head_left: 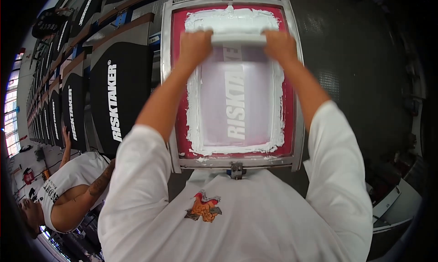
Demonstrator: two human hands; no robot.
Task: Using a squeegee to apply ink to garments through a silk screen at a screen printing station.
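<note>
Both my hands grip a squeegee [238, 39] that lies crosswise over the far part of a screen-printing frame [166, 57]. My left hand [196, 46] is wrapped round its left end, my right hand [280, 45] round its right end; both are slightly blurred. Thick white ink [228, 19] is heaped beyond the squeegee and forms a ragged border around the mesh. Nearer to me, the pale mesh [212, 102] shows large block lettering through it. A red margin [180, 116] lies between ink and metal frame. What is under the squeegee is hidden.
To my left, black fabric pieces with white lettering [130, 79] lie on a long row of boards. A co-worker [75, 189] stands at lower left, one hand near a board. Metal clamps [236, 171] hold the frame's ends. Grey floor [346, 79] extends at right.
</note>
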